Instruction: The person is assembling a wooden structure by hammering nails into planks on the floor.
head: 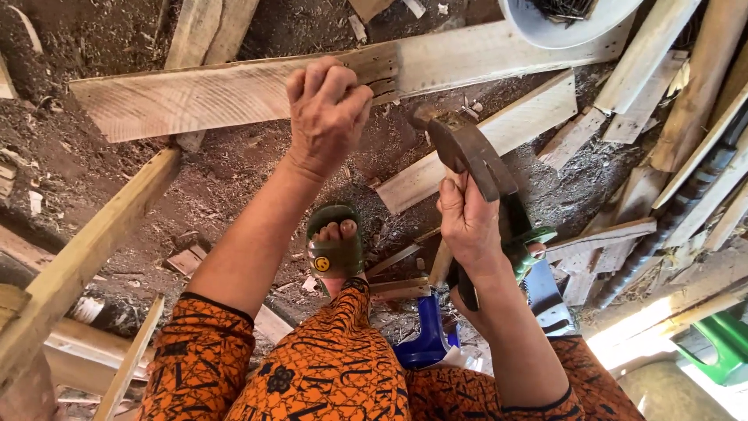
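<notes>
— Two hands up? State.
— Left hand [327,109] pinched shut, touching the plank [234,90] at its nailed joint. Right hand [467,222] gripping hammer [467,152], just beside the plank.

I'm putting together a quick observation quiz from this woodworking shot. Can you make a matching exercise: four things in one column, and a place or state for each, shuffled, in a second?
Things:
1. hammer
2. long plank
3. white bowl
4. green sandal

Places or states:
A. on a foot, on the dirt between the arms
B. gripped in the right hand, head raised
C. at the top edge, holding dark nails
D. lying across the ground, under the closed left hand

Pairs: 1-B, 2-D, 3-C, 4-A
</notes>
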